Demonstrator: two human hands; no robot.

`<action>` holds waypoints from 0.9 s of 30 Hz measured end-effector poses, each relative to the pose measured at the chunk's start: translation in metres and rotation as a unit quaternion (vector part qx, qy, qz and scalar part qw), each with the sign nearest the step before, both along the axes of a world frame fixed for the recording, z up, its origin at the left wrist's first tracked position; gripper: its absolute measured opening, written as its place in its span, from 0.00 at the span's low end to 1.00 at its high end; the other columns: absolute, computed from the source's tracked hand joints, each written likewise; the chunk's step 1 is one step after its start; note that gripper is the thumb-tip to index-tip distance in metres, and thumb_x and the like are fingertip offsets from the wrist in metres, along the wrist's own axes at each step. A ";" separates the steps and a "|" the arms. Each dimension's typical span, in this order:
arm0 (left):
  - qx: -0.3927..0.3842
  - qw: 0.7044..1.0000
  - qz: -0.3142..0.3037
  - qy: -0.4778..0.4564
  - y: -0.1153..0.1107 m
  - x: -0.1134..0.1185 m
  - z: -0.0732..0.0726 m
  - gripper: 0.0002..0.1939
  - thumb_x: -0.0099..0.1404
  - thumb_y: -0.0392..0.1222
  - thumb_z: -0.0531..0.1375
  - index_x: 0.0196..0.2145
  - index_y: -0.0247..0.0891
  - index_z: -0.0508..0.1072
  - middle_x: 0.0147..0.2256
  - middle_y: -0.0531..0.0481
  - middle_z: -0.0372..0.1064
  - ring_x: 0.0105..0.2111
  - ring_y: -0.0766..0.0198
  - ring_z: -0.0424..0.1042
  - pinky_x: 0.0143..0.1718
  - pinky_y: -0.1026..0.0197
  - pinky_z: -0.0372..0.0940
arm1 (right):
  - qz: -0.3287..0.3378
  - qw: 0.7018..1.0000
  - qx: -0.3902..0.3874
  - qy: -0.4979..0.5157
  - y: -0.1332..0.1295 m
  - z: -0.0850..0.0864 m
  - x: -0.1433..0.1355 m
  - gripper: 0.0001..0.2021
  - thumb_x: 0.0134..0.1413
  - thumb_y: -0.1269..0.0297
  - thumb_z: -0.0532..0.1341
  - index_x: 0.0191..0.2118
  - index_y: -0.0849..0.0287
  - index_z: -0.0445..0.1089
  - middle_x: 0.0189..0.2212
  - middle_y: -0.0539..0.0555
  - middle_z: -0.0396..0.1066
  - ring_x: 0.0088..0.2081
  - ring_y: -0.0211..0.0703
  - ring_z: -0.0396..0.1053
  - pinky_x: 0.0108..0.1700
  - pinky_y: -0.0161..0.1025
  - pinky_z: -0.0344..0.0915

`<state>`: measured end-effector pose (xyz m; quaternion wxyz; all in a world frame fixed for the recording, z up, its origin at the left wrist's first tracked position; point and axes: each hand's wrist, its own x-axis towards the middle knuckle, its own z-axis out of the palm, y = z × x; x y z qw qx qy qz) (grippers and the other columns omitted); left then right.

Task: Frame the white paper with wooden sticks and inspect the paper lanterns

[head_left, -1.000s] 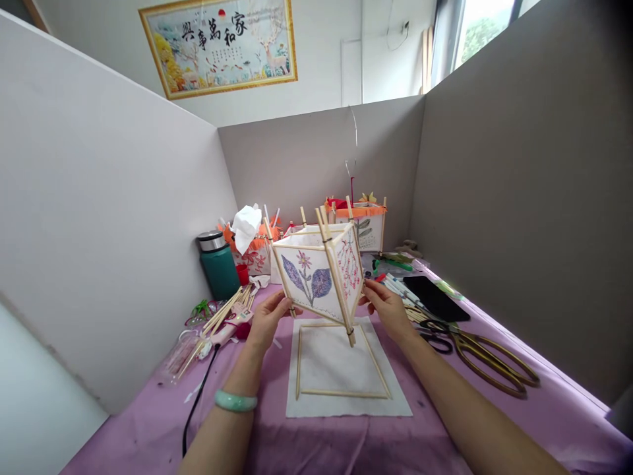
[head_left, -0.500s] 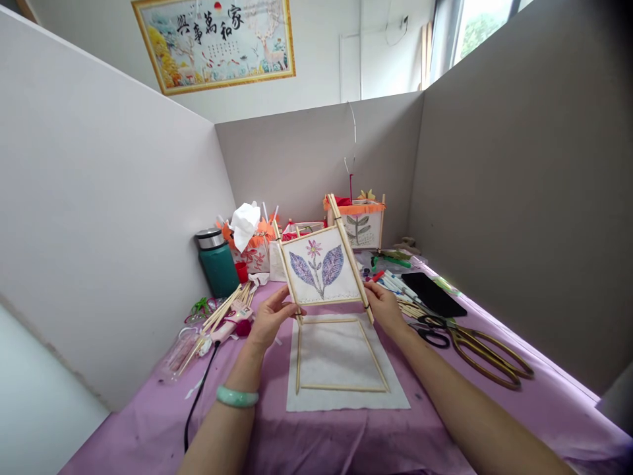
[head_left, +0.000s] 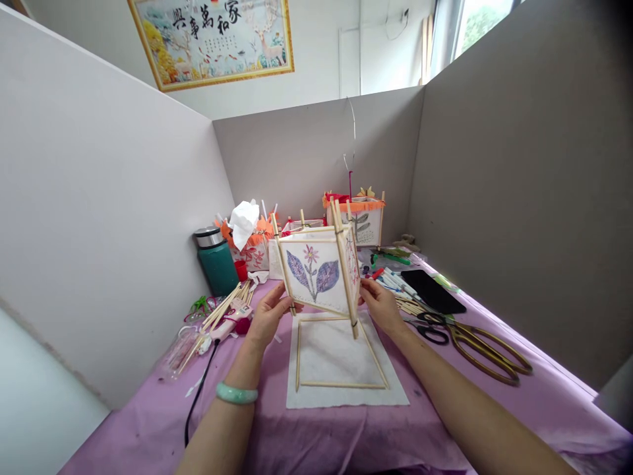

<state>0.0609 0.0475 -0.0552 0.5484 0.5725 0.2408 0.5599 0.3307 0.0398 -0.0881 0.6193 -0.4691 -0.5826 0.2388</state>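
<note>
Between my hands is a box-shaped paper lantern (head_left: 313,272) with a frame of thin wooden sticks, tilted and turned so that two sides show. Its front panel bears a flower with two purple leaves. My left hand (head_left: 271,315) grips the lower left corner, thumb in front. Closed on the lower right side is my right hand (head_left: 380,305), its fingertips partly behind the lantern. Below lies a white sheet (head_left: 346,398) on the purple cloth, with a four-sided stick frame (head_left: 341,384) resting on it.
At left stand a green flask (head_left: 216,267), loose sticks (head_left: 228,307) and a pink glue gun (head_left: 228,324) with a black cord. Right are markers (head_left: 395,282), a black phone (head_left: 432,290) and large scissors (head_left: 487,349). A finished-looking lantern (head_left: 368,227) stands behind. Grey partitions (head_left: 316,158) enclose the table.
The lantern has been turned between my hands, so a second decorated side now shows at its right. Both hands have shifted only slightly.
</note>
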 end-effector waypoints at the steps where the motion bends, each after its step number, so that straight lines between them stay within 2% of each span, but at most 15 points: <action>1: 0.003 1.000 0.010 -0.012 0.001 0.000 0.000 0.22 0.54 0.42 0.66 0.48 0.42 0.73 0.44 0.48 0.73 0.32 0.64 0.72 0.35 0.60 0.67 | 0.004 1.000 0.009 0.007 -0.001 0.001 -0.001 0.15 0.54 0.57 0.57 0.43 0.59 0.70 0.30 0.51 0.72 0.25 0.39 0.67 0.32 0.38 0.64; 7: -0.006 0.994 0.075 -0.084 0.005 0.001 0.004 0.17 0.48 0.43 0.70 0.38 0.42 0.77 0.36 0.52 0.74 0.40 0.61 0.71 0.40 0.63 0.64 | 0.029 0.997 0.043 -0.050 -0.010 0.004 -0.007 0.13 0.56 0.56 0.57 0.42 0.57 0.69 0.32 0.52 0.72 0.27 0.39 0.68 0.32 0.37 0.63; 11: -0.011 0.992 0.088 -0.093 0.003 0.001 0.006 0.18 0.47 0.45 0.70 0.38 0.41 0.76 0.35 0.52 0.74 0.40 0.60 0.71 0.40 0.62 0.65 | 0.043 0.993 0.064 -0.089 -0.014 0.006 -0.009 0.12 0.57 0.57 0.56 0.43 0.56 0.71 0.35 0.52 0.72 0.28 0.39 0.67 0.31 0.37 0.63; 15: -0.013 0.990 0.097 -0.102 0.008 0.000 0.001 0.19 0.49 0.45 0.69 0.40 0.42 0.74 0.38 0.52 0.73 0.38 0.63 0.71 0.39 0.63 0.64 | 0.045 0.985 0.079 -0.149 -0.018 0.008 -0.010 0.12 0.59 0.59 0.54 0.44 0.56 0.69 0.28 0.51 0.70 0.25 0.39 0.66 0.31 0.37 0.61; 18: 0.004 0.985 0.135 -0.105 0.015 -0.003 -0.003 0.17 0.52 0.48 0.68 0.39 0.41 0.74 0.35 0.53 0.73 0.35 0.66 0.70 0.35 0.66 0.63 | 0.037 0.979 0.088 -0.177 -0.020 0.010 -0.011 0.11 0.60 0.60 0.53 0.41 0.56 0.70 0.24 0.50 0.68 0.24 0.40 0.65 0.32 0.38 0.60; 22: 0.014 0.978 0.181 -0.107 0.021 -0.009 -0.005 0.16 0.53 0.50 0.66 0.36 0.39 0.74 0.29 0.56 0.69 0.26 0.72 0.65 0.27 0.70 0.60 | 0.032 0.984 0.077 -0.156 -0.021 0.011 -0.010 0.11 0.59 0.58 0.54 0.35 0.56 0.70 0.24 0.51 0.69 0.24 0.40 0.65 0.31 0.37 0.61; 27: -0.017 0.975 0.185 -0.118 0.019 -0.011 -0.003 0.16 0.50 0.49 0.68 0.34 0.37 0.72 0.22 0.60 0.62 0.17 0.77 0.56 0.17 0.72 0.51 | 0.063 0.991 0.045 -0.113 -0.021 0.010 -0.009 0.12 0.58 0.55 0.55 0.39 0.56 0.70 0.28 0.51 0.72 0.22 0.37 0.66 0.28 0.36 0.62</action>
